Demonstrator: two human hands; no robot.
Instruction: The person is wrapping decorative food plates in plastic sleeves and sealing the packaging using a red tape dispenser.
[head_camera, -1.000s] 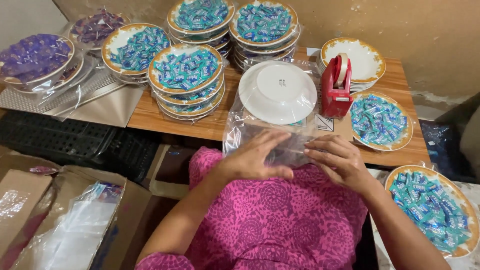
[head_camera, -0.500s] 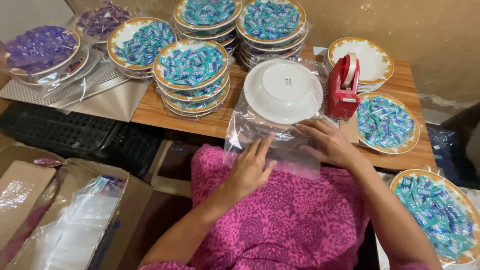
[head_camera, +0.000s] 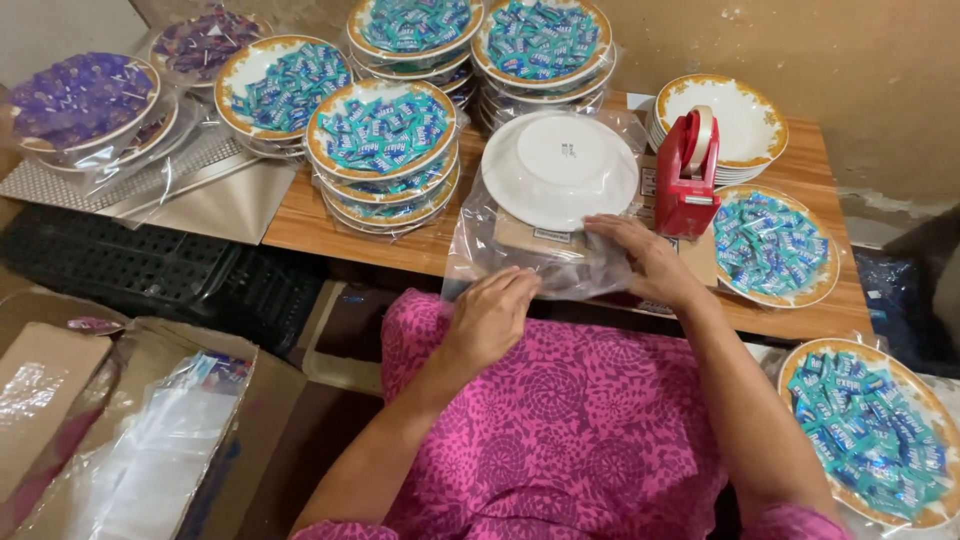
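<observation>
Beside you stands a red plastic tape dispenser (head_camera: 687, 172); gold-rimmed plates of teal wrapped sweets (head_camera: 381, 130) crowd the wooden table (head_camera: 300, 215).

An upturned white plate (head_camera: 559, 167) sits inside a clear plastic bag (head_camera: 480, 235) at the near edge of the wooden table. The bag's loose open end (crumpled, glossy) hangs over the table edge, with some flat brown card showing beneath the plate.
</observation>
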